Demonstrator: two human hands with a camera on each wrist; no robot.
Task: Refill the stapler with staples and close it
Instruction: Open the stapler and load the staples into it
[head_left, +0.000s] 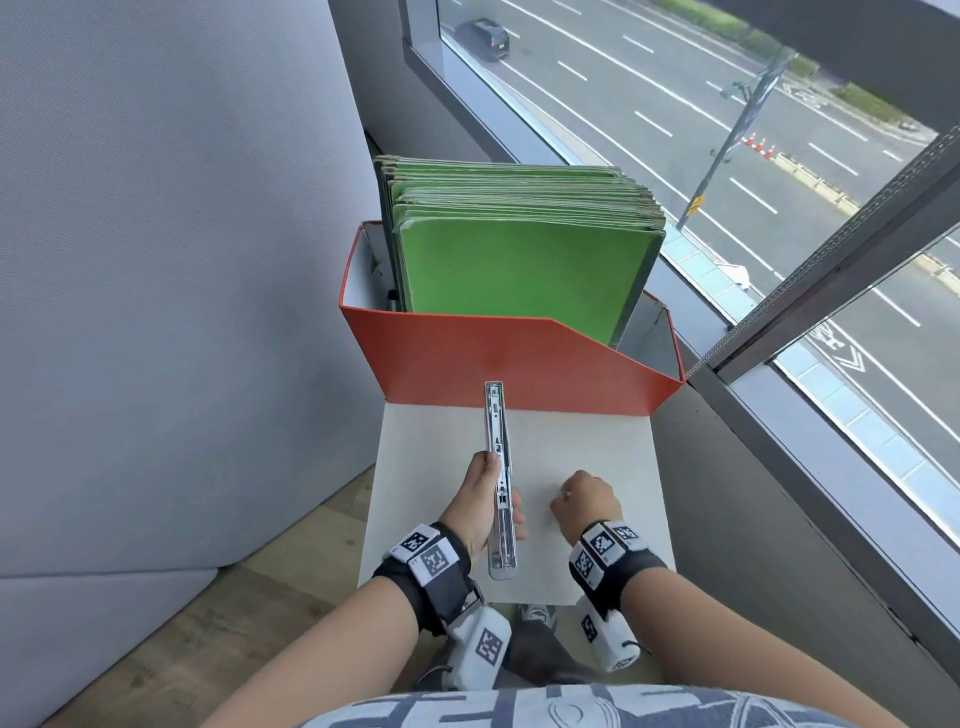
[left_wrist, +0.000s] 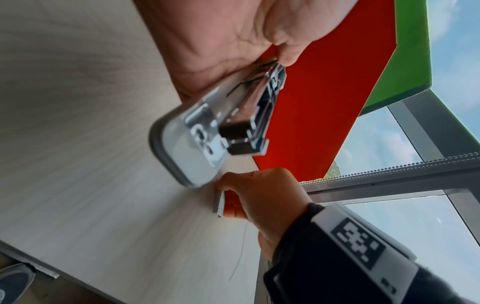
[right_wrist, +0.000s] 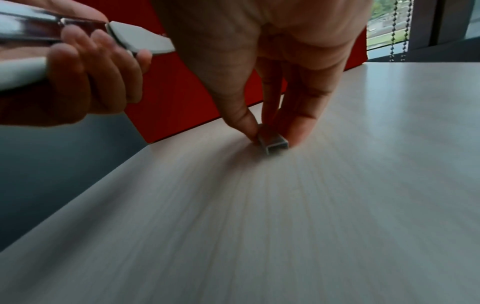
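staples (right_wrist: 272, 142) pinched by right hand (right_wrist: 272, 61) show only in wrist views.

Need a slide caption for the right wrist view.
Right hand pinches a staple strip on the table; left hand holds the stapler.

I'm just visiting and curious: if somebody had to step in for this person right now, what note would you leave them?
Left hand: grips the stapler, opened out flat and held above the table.
Right hand: pinches a strip of staples that rests on the table, to the right of the stapler.
Done: stapler opened, staples grasped.
Left: lift the strip, seat it in the stapler's channel, close the stapler.
Nearby: a red file box with green folders stands at the table's far end.
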